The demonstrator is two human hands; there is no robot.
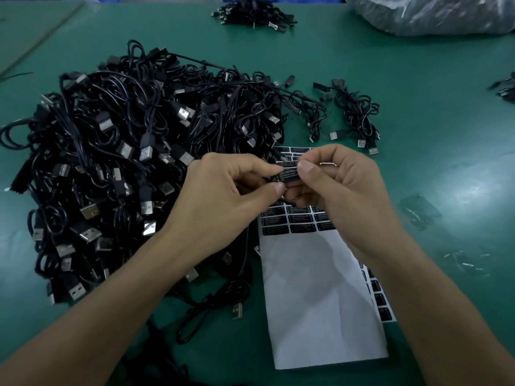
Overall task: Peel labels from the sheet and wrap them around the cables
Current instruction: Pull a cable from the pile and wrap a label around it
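Observation:
A black label (289, 175) with white print is held between both hands above the label sheet (315, 288). My left hand (223, 196) pinches its left end with thumb and fingers. My right hand (342, 188) pinches the right end; a metal plug tip (328, 163) shows behind its fingers. A thin black cable (245, 246) hangs below the hands. The white sheet lies on the green table (432, 121), with rows of black labels at its top and the lower part bare backing.
A big heap of black USB cables (125, 162) fills the left of the table. A few separate cables (354, 115) lie beyond the sheet. Another cable bundle (253, 12) and a plastic bag (434, 12) sit at the far edge. A second label sheet (381, 299) pokes out underneath.

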